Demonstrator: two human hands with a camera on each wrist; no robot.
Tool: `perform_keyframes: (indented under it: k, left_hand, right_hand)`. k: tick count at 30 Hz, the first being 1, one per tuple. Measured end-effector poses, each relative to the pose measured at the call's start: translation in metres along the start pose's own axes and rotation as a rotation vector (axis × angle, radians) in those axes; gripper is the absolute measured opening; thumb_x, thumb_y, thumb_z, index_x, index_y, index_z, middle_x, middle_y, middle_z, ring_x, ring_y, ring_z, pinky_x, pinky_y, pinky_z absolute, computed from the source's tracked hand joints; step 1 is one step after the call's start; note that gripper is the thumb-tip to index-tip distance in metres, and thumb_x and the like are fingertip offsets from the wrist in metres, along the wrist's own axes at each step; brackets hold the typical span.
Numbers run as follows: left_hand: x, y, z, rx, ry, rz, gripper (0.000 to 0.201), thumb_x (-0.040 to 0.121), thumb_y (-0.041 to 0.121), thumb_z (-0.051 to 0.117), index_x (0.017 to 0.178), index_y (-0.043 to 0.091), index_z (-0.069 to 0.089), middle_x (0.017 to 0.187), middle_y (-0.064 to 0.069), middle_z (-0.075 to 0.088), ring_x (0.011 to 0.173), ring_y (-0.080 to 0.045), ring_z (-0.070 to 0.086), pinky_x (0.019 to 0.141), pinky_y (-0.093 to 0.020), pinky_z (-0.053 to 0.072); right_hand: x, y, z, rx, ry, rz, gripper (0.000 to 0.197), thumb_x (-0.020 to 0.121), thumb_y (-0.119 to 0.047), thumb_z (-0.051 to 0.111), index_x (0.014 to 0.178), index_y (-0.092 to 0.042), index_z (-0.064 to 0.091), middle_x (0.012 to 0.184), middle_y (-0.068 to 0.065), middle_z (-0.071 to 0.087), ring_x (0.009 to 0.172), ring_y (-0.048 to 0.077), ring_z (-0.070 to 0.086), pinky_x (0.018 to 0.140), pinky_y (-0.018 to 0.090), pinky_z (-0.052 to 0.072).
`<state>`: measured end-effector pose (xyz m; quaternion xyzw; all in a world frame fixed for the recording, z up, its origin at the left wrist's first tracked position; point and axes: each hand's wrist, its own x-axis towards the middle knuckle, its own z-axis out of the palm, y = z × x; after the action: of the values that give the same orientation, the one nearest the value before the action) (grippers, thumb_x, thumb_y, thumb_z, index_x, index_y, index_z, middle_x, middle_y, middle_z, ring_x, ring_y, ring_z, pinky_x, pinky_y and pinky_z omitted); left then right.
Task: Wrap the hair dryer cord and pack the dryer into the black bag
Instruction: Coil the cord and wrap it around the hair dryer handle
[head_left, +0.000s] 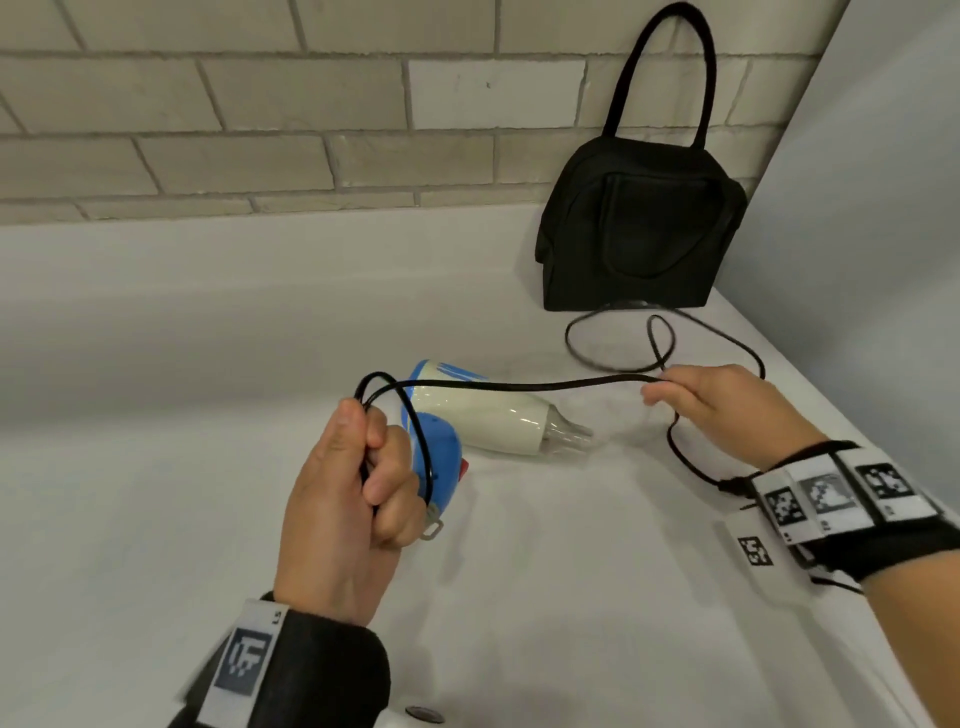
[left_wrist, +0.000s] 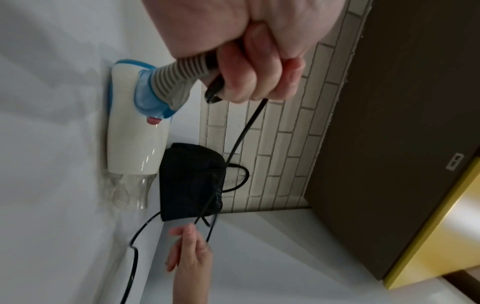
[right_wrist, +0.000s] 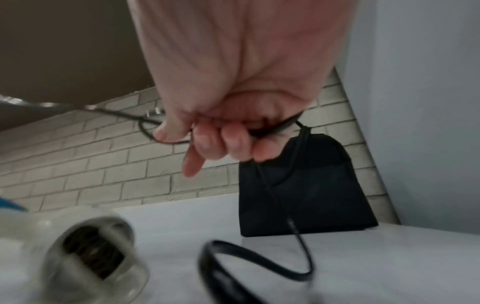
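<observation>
The left hand (head_left: 353, 488) is gripping the hair dryer (head_left: 488, 415) handle and cord (head_left: 519, 385), the right hand (head_left: 722, 410) is pinching the cord before the black bag (head_left: 639, 234).

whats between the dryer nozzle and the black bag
Mostly bare white counter, with loose loops of the cord lying just in front of the bag; the head view shows it past the nozzle.

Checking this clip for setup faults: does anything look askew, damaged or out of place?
Nothing stands out. The hair dryer lies on its side on the white counter, the cord runs loose between the left hand and right hand, and the black bag stands upright by the wall.
</observation>
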<state>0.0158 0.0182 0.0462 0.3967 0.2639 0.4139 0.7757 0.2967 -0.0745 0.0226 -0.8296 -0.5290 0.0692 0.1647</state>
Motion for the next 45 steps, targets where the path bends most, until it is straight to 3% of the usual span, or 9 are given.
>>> perform_keyframes:
  k: [5,11,16,21,25,32,36,41,45]
  left_hand:
    - [0.003,0.013,-0.018,-0.050,0.111,0.058,0.039,0.090,0.040,0.030,0.056,0.023,0.038,0.033,0.008,0.031,0.023,-0.001,0.015,0.029,-0.013,0.011]
    - [0.000,0.017,-0.019,-0.025,0.156,0.100,0.035,0.086,0.041,0.035,0.056,0.024,0.037,0.034,0.008,0.030,0.032,-0.007,0.005,0.029,-0.014,0.012]
    - [0.001,0.009,0.001,0.023,0.055,0.122,0.030,0.079,0.042,0.036,0.059,0.019,0.034,0.035,0.010,0.029,0.026,-0.002,0.011,0.032,-0.006,0.019]
    - [0.001,0.005,0.011,0.052,-0.022,0.112,0.026,0.075,0.040,0.038,0.060,0.020,0.040,0.034,0.011,0.031,0.026,0.000,0.016,0.031,-0.007,0.022]
    - [-0.002,0.004,0.017,0.058,-0.071,0.098,0.026,0.075,0.039,0.038,0.060,0.018,0.042,0.033,0.012,0.030,0.026,0.000,0.015,0.030,-0.008,0.030]
    - [-0.002,0.003,0.015,0.025,-0.119,0.108,0.032,0.080,0.041,0.039,0.055,0.024,0.050,0.032,0.011,0.032,0.026,0.001,0.017,0.031,-0.007,0.022]
    - [0.002,-0.004,0.018,0.122,-0.175,0.173,0.031,0.082,0.041,0.038,0.059,0.029,0.055,0.033,0.011,0.035,0.027,0.000,0.021,0.033,-0.010,0.021]
    - [0.000,-0.020,0.028,0.386,-0.280,0.348,0.024,0.080,0.043,0.035,0.062,0.035,0.049,0.043,0.011,0.044,0.035,0.000,0.032,0.040,-0.009,0.030]
    - [0.004,-0.027,0.024,0.426,-0.253,0.432,0.026,0.084,0.040,0.033,0.062,0.036,0.046,0.056,0.008,0.049,0.043,-0.001,0.039,0.045,-0.009,0.034]
  right_hand:
    - [0.003,0.037,-0.025,-0.148,-0.034,-0.031,0.034,0.074,-0.052,0.056,0.057,-0.023,0.055,0.052,0.000,0.056,0.058,0.020,0.054,0.058,0.035,0.045]
    - [0.010,0.084,-0.063,0.111,0.119,0.325,0.036,0.081,-0.037,0.060,0.056,-0.011,0.057,0.058,0.016,0.049,0.055,0.027,0.044,0.052,0.027,0.037]
    - [0.015,0.027,-0.055,-0.258,-0.287,0.168,0.061,0.067,-0.049,0.068,0.120,-0.028,0.047,0.094,-0.002,0.060,0.094,0.020,0.056,0.095,0.039,0.036]
    - [-0.009,-0.055,-0.031,-0.188,-0.426,-0.190,0.102,0.071,-0.029,0.070,0.140,-0.036,-0.005,0.150,-0.007,0.012,0.138,0.012,0.008,0.115,0.033,-0.001]
    - [-0.019,-0.107,-0.002,0.227,-0.440,-0.333,0.085,0.081,-0.026,0.060,0.142,-0.031,0.001,0.142,-0.019,0.016,0.129,-0.005,0.012,0.115,0.027,0.004]
    - [-0.006,-0.119,0.052,0.243,0.045,-0.359,0.047,0.083,-0.046,0.028,0.100,-0.019,0.063,0.095,0.000,0.069,0.090,0.021,0.059,0.082,0.028,0.031]
    - [-0.013,-0.130,0.046,0.279,0.099,-0.351,0.052,0.080,-0.044,0.024,0.095,-0.015,0.065,0.072,0.008,0.065,0.067,0.027,0.059,0.062,0.040,0.051]
    - [-0.034,-0.154,0.036,0.228,0.058,-0.381,0.018,0.066,-0.018,0.034,0.051,-0.026,0.038,0.043,0.005,0.056,0.039,0.018,0.050,0.042,0.018,0.032]
    - [-0.056,-0.147,0.037,0.358,-0.106,-0.390,0.013,0.075,-0.006,0.041,0.071,-0.015,0.050,0.075,0.004,0.052,0.068,0.008,0.043,0.061,0.010,0.034]
